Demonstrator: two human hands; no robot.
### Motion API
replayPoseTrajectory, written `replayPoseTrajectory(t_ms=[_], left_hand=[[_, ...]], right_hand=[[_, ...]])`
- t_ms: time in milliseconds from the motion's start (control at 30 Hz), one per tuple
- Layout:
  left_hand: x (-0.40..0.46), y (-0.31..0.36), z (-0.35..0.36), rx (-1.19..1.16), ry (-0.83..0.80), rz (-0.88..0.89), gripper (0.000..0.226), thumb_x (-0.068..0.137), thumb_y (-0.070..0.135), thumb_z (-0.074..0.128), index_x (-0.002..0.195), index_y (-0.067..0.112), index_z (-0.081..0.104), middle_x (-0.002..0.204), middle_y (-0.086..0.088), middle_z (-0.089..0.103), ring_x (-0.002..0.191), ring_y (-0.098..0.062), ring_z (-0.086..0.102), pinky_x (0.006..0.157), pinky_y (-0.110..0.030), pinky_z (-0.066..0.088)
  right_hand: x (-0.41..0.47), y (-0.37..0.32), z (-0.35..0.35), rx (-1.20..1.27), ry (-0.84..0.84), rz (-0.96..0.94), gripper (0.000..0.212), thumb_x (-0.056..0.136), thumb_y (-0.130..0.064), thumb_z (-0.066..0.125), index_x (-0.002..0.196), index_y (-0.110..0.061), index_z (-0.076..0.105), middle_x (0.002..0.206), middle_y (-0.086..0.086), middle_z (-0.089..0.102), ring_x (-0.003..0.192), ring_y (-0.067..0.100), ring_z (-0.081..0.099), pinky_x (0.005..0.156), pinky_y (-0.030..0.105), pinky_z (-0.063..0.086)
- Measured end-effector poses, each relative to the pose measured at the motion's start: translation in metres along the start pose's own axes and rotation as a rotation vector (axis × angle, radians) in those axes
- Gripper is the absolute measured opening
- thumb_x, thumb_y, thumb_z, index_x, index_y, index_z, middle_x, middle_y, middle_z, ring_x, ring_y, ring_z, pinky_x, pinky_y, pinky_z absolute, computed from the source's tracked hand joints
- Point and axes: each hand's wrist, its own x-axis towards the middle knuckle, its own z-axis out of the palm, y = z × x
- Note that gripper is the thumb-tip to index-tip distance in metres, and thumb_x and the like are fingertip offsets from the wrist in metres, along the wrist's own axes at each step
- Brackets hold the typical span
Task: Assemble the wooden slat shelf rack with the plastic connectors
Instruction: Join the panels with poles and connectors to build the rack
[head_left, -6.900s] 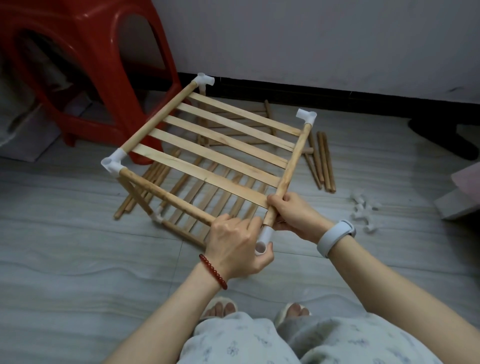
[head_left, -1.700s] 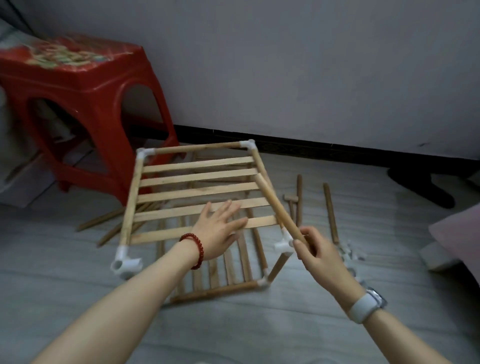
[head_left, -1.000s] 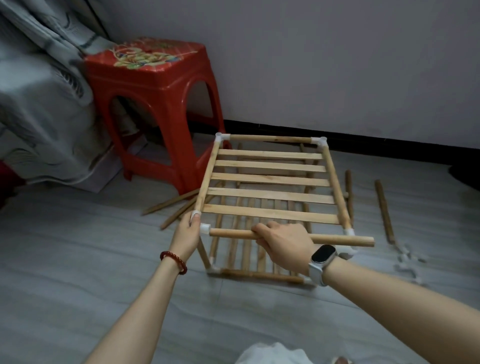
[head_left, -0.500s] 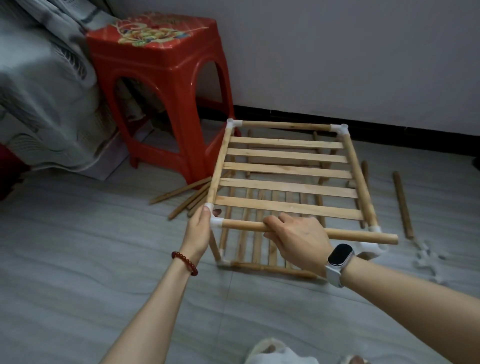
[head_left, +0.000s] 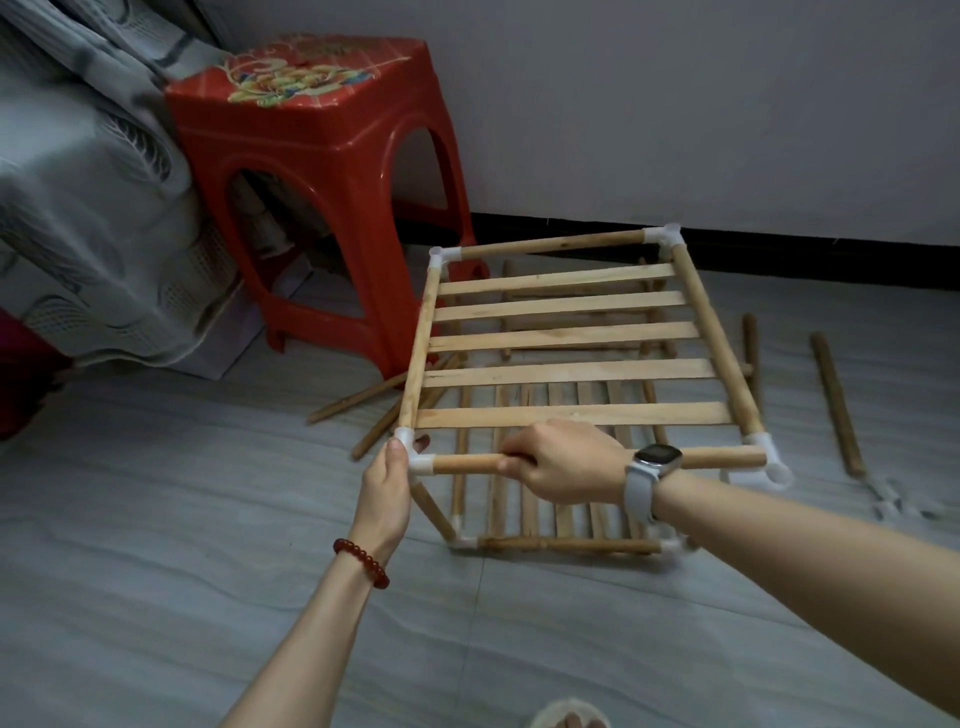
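A two-tier wooden slat rack stands on the floor, its rods joined by white plastic connectors. My left hand grips the near left corner connector of the upper tier. My right hand is curled round the front wooden rod. The rod's left end sits in that left connector. Its right end lies beside the near right connector, and I cannot tell whether it is seated. The lower tier rests on the floor beneath.
A red plastic stool stands behind the rack at the left, beside grey draped fabric. Loose wooden rods lie on the floor to the right and left. Spare white connectors sit at the right. The wall runs close behind.
The view has shifted, and the rack now sits lower and further right in it. Both hands keep their holds. The front rod's right end has come closer to the right connector.
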Motion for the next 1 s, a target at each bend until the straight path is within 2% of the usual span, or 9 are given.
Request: replayPoseTrajectory(t_ms=[200,300,400,500,567,633,767,867,1000], left_hand=[[-0.01,0.01,0.019,0.129,0.05,0.022,0.044,0.103,0.029,0.021,0.133,0.007,0.045,0.121,-0.01,0.053,0.11,-0.023,0.049,0.089,-0.03,0.038],[-0.014,0.009,0.027,0.403,0.254,0.111,0.04,0.101,0.025,0.03,0.136,0.009,0.043,0.13,-0.013,0.049,0.117,-0.028,0.046,0.092,-0.038,0.038],[-0.023,0.011,0.041,0.708,0.313,0.491,0.035,0.094,0.024,0.04,0.119,0.009,0.059,0.123,-0.014,0.056,0.12,-0.033,0.049,0.098,-0.054,0.038],[-0.041,0.03,0.076,0.697,0.079,0.797,0.036,0.086,0.031,0.04,0.101,0.012,0.067,0.104,-0.006,0.064,0.101,-0.024,0.06,0.088,-0.044,0.047],[-0.054,0.044,0.105,0.707,-0.124,0.911,0.034,0.085,0.034,0.041,0.1,0.016,0.066,0.098,0.001,0.064,0.094,-0.016,0.061,0.083,-0.035,0.046],[-0.064,0.054,0.136,0.772,-0.292,0.987,0.039,0.085,0.039,0.038,0.105,0.017,0.063,0.099,0.003,0.063,0.091,-0.016,0.062,0.078,-0.032,0.047],[-0.074,0.07,0.183,0.985,-0.467,1.034,0.056,0.084,0.052,0.026,0.12,0.017,0.052,0.109,-0.002,0.059,0.098,-0.023,0.057,0.079,-0.036,0.044],[-0.075,0.083,0.212,1.083,-0.477,0.954,0.048,0.09,0.056,0.038,0.115,0.016,0.048,0.111,-0.003,0.059,0.102,-0.024,0.056,0.077,-0.035,0.04],[-0.071,0.091,0.234,1.226,-0.485,0.92,0.053,0.09,0.059,0.041,0.113,0.012,0.05,0.108,-0.007,0.065,0.098,-0.027,0.061,0.072,-0.035,0.039]], right_hand=[[-0.029,0.016,-0.004,0.056,0.048,0.033,0.03,0.099,-0.036,0.04,0.114,-0.022,0.062,0.077,-0.01,0.055,0.069,0.007,0.051,0.067,0.027,0.045],[-0.056,0.041,-0.015,0.082,0.363,0.093,0.03,0.098,-0.024,0.043,0.122,-0.018,0.059,0.106,-0.002,0.058,0.101,0.014,0.05,0.09,0.036,0.042],[-0.087,0.089,-0.024,0.098,0.681,0.342,0.032,0.095,-0.018,0.046,0.125,-0.008,0.055,0.116,0.01,0.055,0.11,0.026,0.049,0.095,0.042,0.041],[-0.107,0.132,-0.029,0.448,0.59,0.682,0.049,0.094,-0.04,0.038,0.121,-0.002,0.054,0.113,0.018,0.056,0.106,0.033,0.052,0.092,0.044,0.044],[-0.112,0.138,-0.03,0.825,0.478,0.739,0.046,0.099,-0.039,0.034,0.104,-0.001,0.06,0.097,0.016,0.06,0.092,0.03,0.057,0.084,0.041,0.046],[-0.113,0.14,-0.032,1.032,0.415,0.721,0.037,0.1,-0.034,0.038,0.093,-0.005,0.06,0.088,0.013,0.061,0.082,0.027,0.06,0.081,0.041,0.05],[-0.109,0.151,-0.042,1.083,0.266,0.688,0.028,0.097,-0.033,0.047,0.092,-0.009,0.06,0.078,0.006,0.061,0.069,0.017,0.058,0.065,0.029,0.05],[-0.105,0.161,-0.05,1.125,0.161,0.714,0.024,0.096,-0.032,0.05,0.095,-0.009,0.059,0.077,0.005,0.06,0.071,0.017,0.058,0.066,0.028,0.05],[-0.098,0.171,-0.05,1.114,0.207,0.769,0.02,0.095,-0.027,0.054,0.09,-0.009,0.058,0.078,0.007,0.055,0.07,0.018,0.055,0.059,0.027,0.048]])
